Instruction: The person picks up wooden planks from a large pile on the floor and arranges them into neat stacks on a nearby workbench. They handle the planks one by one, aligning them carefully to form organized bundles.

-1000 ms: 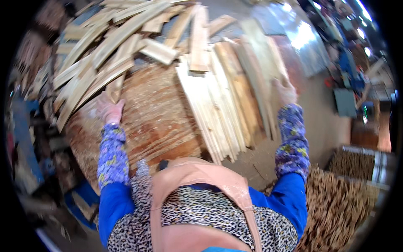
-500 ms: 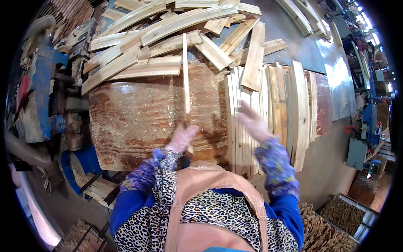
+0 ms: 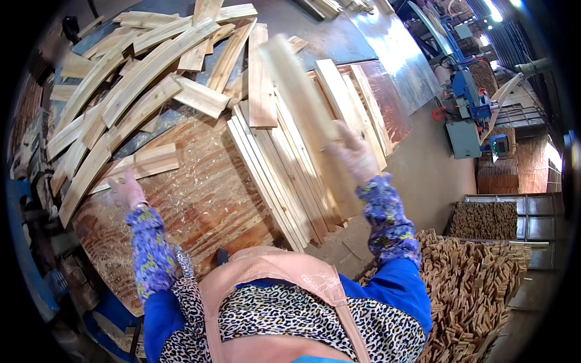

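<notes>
My right hand (image 3: pixel 354 156) grips the edge of a pale wooden plank (image 3: pixel 301 97), which is blurred by motion and tilted over a row of boards. Those narrow boards (image 3: pixel 257 160) lie side by side on the worn plywood tabletop (image 3: pixel 200 181). On the left, my gloved left hand (image 3: pixel 128 190) is stretched out with fingers apart, at the lower edge of a short plank (image 3: pixel 145 162). Whether its fingertips touch the wood I cannot tell.
A loose heap of curved and straight planks (image 3: pixel 160 63) covers the far left. More boards (image 3: pixel 345 100) lie right of the row. Blue machinery (image 3: pixel 466 91) stands at the far right. Below it is a big pile of small wood offcuts (image 3: pixel 454 296).
My view has turned right. My left hand has left the thin strip on the tabletop and reached out left. My right hand has taken hold of a plank, now in motion.
</notes>
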A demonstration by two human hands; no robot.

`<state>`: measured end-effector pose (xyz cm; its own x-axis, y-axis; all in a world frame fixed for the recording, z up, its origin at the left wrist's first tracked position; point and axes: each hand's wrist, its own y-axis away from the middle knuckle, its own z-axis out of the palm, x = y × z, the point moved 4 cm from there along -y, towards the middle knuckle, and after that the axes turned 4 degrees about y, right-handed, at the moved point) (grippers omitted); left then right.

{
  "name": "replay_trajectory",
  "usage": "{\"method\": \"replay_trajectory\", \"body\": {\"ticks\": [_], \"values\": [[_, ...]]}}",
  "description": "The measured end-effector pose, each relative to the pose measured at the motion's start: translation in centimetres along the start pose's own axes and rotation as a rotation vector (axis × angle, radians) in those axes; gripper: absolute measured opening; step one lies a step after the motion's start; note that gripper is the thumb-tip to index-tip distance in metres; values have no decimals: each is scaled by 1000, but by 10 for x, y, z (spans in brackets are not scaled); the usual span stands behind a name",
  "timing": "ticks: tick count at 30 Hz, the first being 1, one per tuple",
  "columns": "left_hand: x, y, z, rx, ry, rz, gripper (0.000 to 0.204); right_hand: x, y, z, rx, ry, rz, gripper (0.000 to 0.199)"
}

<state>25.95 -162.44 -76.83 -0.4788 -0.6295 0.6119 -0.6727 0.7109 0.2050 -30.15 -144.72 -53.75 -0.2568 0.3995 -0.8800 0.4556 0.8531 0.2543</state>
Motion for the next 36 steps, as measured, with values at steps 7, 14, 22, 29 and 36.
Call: {"method": "replay_trajectory", "body": {"ticks": [7,14,22,29,36], "values": [[49,-35,38,89,-277,-203,113,62,-40,-139,273,315,75,47],[28,42,1,42,94,-91,105,74,-46,-24,209,373,-318,35],[-50,221,30,-835,1003,-95,69,45,21,322,-990,374,323,78],[-72,24,-66,172,57,-9,97,77,14,305,-739,53,330,56],[-57,-113,-59,213,-298,-398,135,67,34,248,-252,395,30,49]]}}
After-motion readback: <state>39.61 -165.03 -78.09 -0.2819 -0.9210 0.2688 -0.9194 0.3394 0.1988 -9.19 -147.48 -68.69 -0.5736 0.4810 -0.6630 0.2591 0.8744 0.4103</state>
